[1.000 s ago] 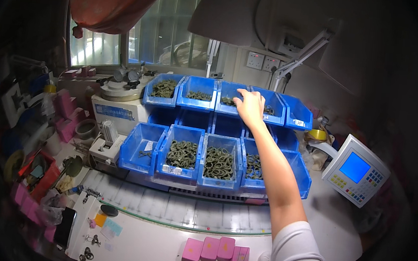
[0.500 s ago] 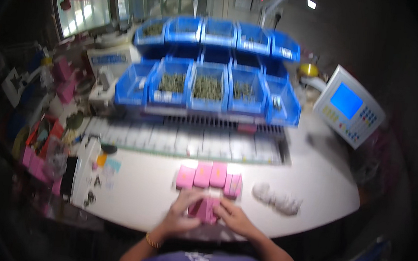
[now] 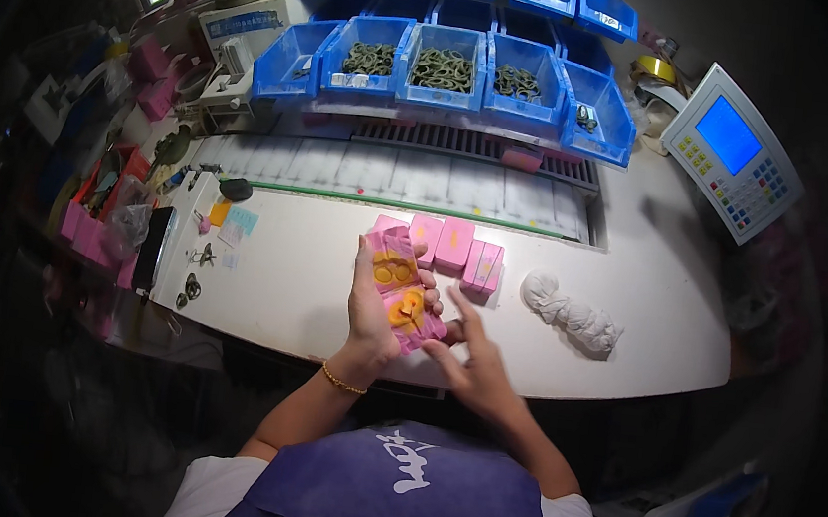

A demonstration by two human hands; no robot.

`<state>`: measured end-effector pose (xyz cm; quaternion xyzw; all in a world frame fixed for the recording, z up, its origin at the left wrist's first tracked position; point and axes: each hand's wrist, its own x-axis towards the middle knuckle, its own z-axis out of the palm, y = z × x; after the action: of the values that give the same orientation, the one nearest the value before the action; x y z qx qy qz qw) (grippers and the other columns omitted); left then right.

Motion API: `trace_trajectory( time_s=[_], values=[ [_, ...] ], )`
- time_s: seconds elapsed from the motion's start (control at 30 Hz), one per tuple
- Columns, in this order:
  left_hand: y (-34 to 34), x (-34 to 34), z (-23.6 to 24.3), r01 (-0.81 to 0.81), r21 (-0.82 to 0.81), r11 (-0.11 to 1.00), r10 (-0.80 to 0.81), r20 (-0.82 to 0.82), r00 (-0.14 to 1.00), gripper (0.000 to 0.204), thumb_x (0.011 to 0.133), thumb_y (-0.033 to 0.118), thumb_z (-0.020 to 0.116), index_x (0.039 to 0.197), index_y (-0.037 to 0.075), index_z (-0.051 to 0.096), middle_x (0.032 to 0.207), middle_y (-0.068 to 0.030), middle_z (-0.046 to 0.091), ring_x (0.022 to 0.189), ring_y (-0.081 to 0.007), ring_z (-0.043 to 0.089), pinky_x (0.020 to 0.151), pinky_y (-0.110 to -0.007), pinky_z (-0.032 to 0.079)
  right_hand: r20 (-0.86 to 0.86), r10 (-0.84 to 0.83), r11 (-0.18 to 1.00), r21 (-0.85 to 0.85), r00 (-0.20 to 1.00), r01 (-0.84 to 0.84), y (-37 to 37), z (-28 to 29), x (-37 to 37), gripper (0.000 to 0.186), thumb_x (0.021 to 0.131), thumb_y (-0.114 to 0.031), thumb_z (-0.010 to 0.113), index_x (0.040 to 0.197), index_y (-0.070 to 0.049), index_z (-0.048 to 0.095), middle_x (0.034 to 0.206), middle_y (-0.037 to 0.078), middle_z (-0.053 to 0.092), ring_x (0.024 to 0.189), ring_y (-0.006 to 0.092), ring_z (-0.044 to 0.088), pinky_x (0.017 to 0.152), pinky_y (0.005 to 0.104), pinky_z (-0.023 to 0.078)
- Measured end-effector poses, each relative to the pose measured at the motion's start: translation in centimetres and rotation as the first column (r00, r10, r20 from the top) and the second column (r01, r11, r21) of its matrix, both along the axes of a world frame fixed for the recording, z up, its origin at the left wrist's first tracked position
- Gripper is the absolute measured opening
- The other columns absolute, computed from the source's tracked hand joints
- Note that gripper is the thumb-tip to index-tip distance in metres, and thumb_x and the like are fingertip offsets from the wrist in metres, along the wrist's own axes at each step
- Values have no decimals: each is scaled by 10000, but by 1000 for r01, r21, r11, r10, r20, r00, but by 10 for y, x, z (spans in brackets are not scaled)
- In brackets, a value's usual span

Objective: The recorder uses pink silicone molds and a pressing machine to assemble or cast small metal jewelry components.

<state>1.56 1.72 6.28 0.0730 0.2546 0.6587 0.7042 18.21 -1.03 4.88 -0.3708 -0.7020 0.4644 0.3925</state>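
My left hand (image 3: 375, 323) holds up an opened pink mold (image 3: 419, 334) above the near part of the table, its fingers wrapped round the sides. Two orange hollows show inside it, the upper one with rounded outlines and the lower one with a raised orange shape. My right hand (image 3: 478, 369) is beside the mold's lower right corner, thumb and index finger apart. Whether its thumb touches the mold is hard to make out. Behind the mold, several closed pink mold blocks (image 3: 454, 244) stand in a row, one partly hidden by the held mold.
A twisted white cloth (image 3: 571, 315) lies to the right. Blue bins (image 3: 359, 82), some with dark green pieces, stand at the back above a white lit panel (image 3: 323, 165). A control panel with a blue screen (image 3: 730, 134) is at the right; pink blocks (image 3: 88, 232) and tools clutter the left.
The pink mold was low at the table's front edge between both hands. It is now raised in my left hand with its inside showing, and my right hand has loosened. My view has tilted down.
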Motion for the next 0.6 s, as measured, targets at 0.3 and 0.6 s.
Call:
trace_trajectory(
  time_s=[0.3, 0.6],
  values=[
    [43, 15, -3, -14, 20, 1000, 20, -371, 928, 742, 1020, 604, 263, 1167, -58, 564, 784, -155, 631, 586, -209, 605, 582, -359, 543, 301, -276, 913, 378, 913, 151, 43, 8, 77, 486, 813, -68, 662, 1293, -60, 588, 1361, 163, 556, 1308, 370, 467, 1104, 488, 345],
    [93, 22, -6, 26, -3, 1000, -24, -501, 865, 619, 1009, 485, 316, 1004, -56, 616, 787, -162, 654, 565, -211, 612, 566, -359, 552, 746, -414, 893, 444, 521, 73, 70, -9, 132, 632, 736, -15, 605, 1363, -78, 553, 1442, 139, 518, 1159, 337, 543, 1034, 464, 400]
  ],
)
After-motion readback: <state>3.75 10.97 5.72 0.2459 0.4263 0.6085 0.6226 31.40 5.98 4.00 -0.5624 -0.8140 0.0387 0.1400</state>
